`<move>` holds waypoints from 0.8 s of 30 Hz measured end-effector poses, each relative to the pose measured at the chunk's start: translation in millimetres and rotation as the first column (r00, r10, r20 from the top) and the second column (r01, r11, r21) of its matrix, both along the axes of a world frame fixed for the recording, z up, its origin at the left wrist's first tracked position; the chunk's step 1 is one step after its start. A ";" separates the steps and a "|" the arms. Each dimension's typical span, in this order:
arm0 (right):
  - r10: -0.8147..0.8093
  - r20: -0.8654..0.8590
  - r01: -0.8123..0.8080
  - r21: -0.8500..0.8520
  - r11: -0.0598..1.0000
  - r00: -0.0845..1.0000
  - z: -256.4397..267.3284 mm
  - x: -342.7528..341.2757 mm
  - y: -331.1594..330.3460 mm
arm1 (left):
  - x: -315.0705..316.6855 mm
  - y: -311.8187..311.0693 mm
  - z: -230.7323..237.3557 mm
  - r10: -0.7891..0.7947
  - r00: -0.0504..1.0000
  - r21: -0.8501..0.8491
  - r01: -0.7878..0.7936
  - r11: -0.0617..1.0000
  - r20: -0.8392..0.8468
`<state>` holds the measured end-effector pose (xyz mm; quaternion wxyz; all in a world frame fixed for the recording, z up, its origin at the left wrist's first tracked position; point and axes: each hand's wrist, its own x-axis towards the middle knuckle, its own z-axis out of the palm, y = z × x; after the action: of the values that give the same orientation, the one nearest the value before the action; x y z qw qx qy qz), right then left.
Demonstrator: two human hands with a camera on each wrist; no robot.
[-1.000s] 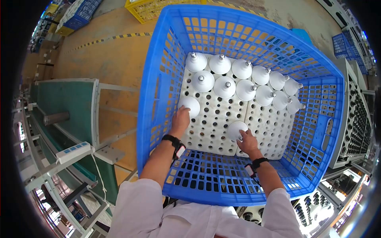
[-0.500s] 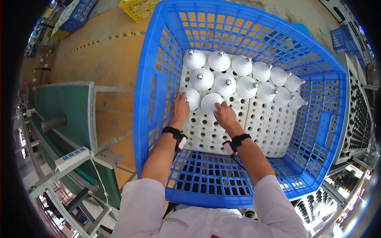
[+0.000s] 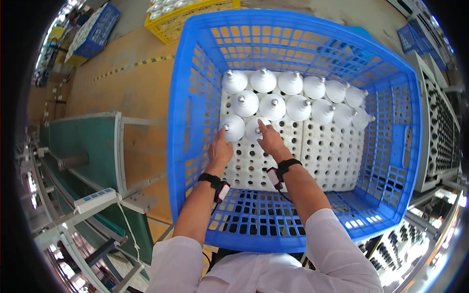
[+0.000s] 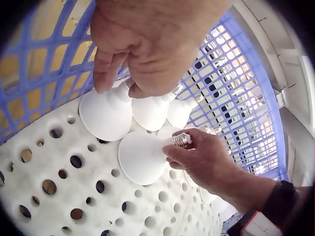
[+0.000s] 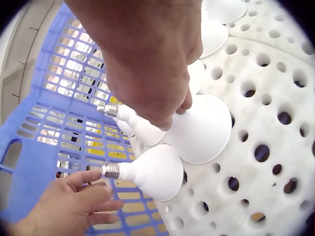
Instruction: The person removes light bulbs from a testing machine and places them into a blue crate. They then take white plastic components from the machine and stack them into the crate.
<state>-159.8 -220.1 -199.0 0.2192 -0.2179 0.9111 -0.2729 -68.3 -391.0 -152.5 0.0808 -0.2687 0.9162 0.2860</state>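
Note:
White cone-shaped bulbs with metal screw bases stand in two rows on a white perforated board (image 3: 332, 151) inside a blue crate (image 3: 293, 244). In front of them, the left hand (image 3: 220, 154) is beside the leftmost bulb (image 3: 233, 129); in the right wrist view its index fingertip touches that bulb's screw base (image 5: 110, 170), with the other fingers loosely spread. Just to the right, the right hand (image 3: 273, 143) is at another bulb (image 3: 252, 131). The left wrist view shows the right hand (image 4: 206, 160) pinching this bulb's screw base (image 4: 183, 140), its wide face down at the board.
A green-topped bench (image 3: 83, 146) with a power strip (image 3: 95, 200) stands left of the crate. Beyond the crate is a yellow crate (image 3: 195, 19) holding white items. A rack of perforated boards (image 3: 437, 127) stands on the right.
The right hand has carried its bulb leftward and away from the body, beside the left hand's bulb. The left hand's fingers have drawn back slightly, and its bulb's screw base now shows.

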 end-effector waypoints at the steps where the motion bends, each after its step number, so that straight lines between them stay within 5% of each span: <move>1: 0.054 0.031 -0.054 -0.005 0.999 0.998 3.0 -0.8 8.0 | -0.3 0.7 6.5 0.024 0.991 -0.018 -0.022 1.000 0.134; 2: 0.086 0.054 -0.086 0.003 0.996 0.995 10.1 -5.9 23.3 | -8.0 2.9 19.1 0.026 0.967 -0.029 -0.019 0.999 0.255; 4: 0.168 0.056 -0.171 0.062 0.983 0.984 46.0 -17.2 56.3 | -5.7 5.2 17.7 -0.048 0.997 -0.068 0.044 0.997 -0.057; 5: 0.149 0.014 -0.149 0.049 0.988 0.989 58.2 -21.5 74.6 | -17.1 20.3 53.6 0.085 0.996 0.137 -0.083 0.987 -0.009; 6: 0.132 0.012 -0.133 0.101 0.986 0.991 99.6 -27.0 95.3 | -19.0 -1.3 2.9 -0.181 0.926 -0.075 0.166 0.983 -0.333; 7: 0.068 -0.033 -0.063 0.136 0.989 0.997 131.9 -27.5 116.5 | -31.4 8.7 27.9 -0.174 0.944 0.048 0.195 0.980 -0.279; 8: -0.033 -0.113 0.043 0.091 0.995 0.993 165.4 -20.9 139.8 | -42.7 3.2 22.1 -0.240 0.853 0.172 0.353 0.920 -0.464; 9: -0.113 -0.175 0.112 -0.015 0.994 0.978 204.8 -8.7 167.1 | -49.1 18.9 49.2 -0.101 0.873 0.437 0.336 0.835 -0.478; 12: -0.331 -0.299 0.275 -0.215 0.937 0.895 293.2 69.9 249.9 | -50.9 89.2 156.8 -0.211 0.900 0.435 0.376 0.818 -0.381; 14: -0.534 -0.353 0.318 -0.513 0.797 0.768 337.5 151.9 309.3 | -38.9 141.3 206.5 -0.318 0.840 0.432 0.508 0.745 -0.439; 16: -0.714 -0.364 0.508 -0.518 0.689 0.598 349.0 240.3 367.2 | -18.1 192.6 247.9 -0.413 0.765 0.408 0.623 0.667 -0.493; 18: -0.843 -0.404 0.687 -0.499 0.528 0.355 339.7 334.6 424.7 | 9.5 241.0 278.8 -0.584 0.512 0.333 0.857 0.393 -0.629; 21: -0.736 -0.674 0.907 -0.344 0.241 -0.060 300.9 475.8 510.5 | 53.5 329.0 302.3 -0.695 0.309 0.302 0.943 0.138 -0.649; 24: -0.600 -0.722 0.938 -0.277 -0.206 -0.345 283.1 606.7 576.3 | 114.6 430.8 326.4 -0.821 0.095 0.293 0.952 -0.091 -0.563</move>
<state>446.9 356.2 84.2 -0.3595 0.5152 0.7779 -0.0095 46.3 39.8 173.9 0.2368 0.4852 0.7057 0.4588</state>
